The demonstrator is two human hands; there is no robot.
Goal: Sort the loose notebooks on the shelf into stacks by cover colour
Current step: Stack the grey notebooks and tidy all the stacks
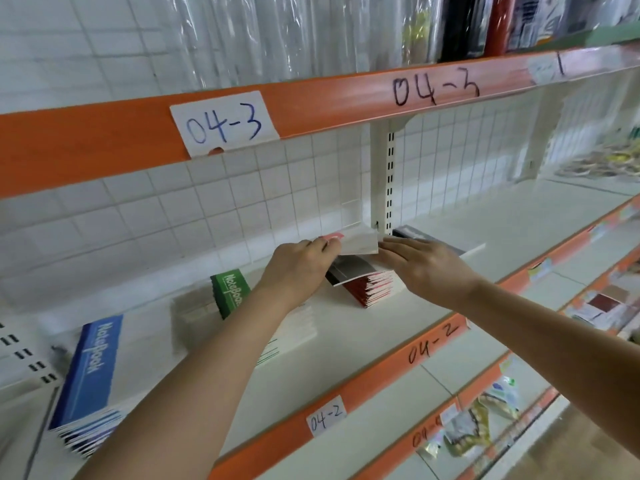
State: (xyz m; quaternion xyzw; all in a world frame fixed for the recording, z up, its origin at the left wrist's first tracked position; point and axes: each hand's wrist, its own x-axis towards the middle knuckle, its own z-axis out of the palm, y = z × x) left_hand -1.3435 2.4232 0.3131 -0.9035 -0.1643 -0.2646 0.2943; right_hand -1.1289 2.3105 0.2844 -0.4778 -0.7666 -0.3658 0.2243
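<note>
Lying on the white shelf, near the middle of the view: a red stack of notebooks, spines fanned toward the front edge. Topped by a grey notebook, set crooked across it. Lifted just above, at 12 o'clock from the stack: a single notebook, pale underside showing, a strip of red cover visible at its left end. Pinched at that left end by the left hand, fingers curled round the edge. Resting flat at 3 o'clock from the lifted notebook: the right hand, fingers straight and together, holding nothing, fingertips close to the notebook's right edge; contact hard to tell. Behind the right hand, at 1 o'clock: a dark notebook lying flat by the slotted upright. At 9 o'clock from the red stack: a green stack, "NoteBook" printed on the cover. At 8 o'clock, far left: a blue stack, same lettering. Under the left forearm: a white notebook with green lines. Along the shelf's front: an orange strip marked "04-2"; overhead, another marked "04-3".
</note>
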